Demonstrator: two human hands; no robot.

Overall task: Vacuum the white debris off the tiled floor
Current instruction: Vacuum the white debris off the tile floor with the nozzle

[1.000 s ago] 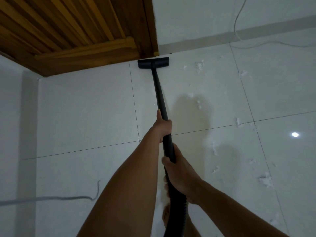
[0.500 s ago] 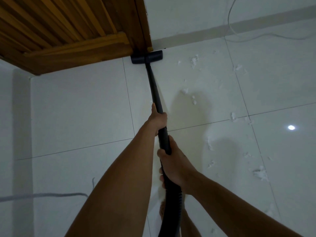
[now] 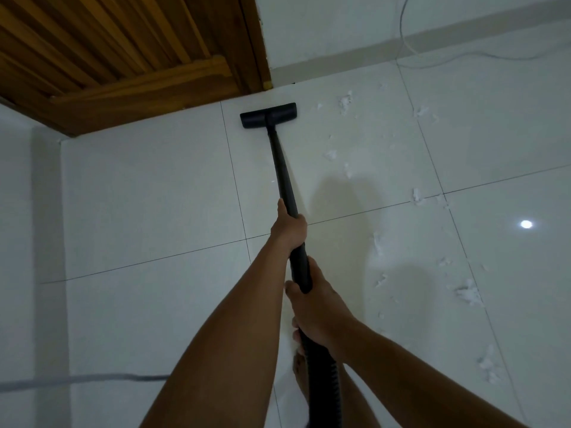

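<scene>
A black vacuum wand [image 3: 282, 168] runs from my hands to its flat floor head [image 3: 268, 115], which rests on the white tiled floor [image 3: 148, 193] a short way from the wooden door. My left hand [image 3: 289, 227] grips the wand higher up. My right hand [image 3: 318, 304] grips it lower, where the ribbed hose [image 3: 324, 378] begins. White fluffy debris lies to the right of the wand: bits near the head [image 3: 345, 101], a clump at the tile joint [image 3: 416, 196] and a larger clump [image 3: 469, 293] further right.
A brown wooden door [image 3: 129, 50] fills the top left, with its frame meeting the white wall [image 3: 324, 26]. A thin cable [image 3: 432, 61] lies along the far wall. A grey cord [image 3: 77, 379] crosses the floor at lower left. My bare foot [image 3: 301, 375] stands beside the hose.
The floor head has pulled back from the door's corner toward me, and now sits clear of the door. Both hands keep their grip on the wand.
</scene>
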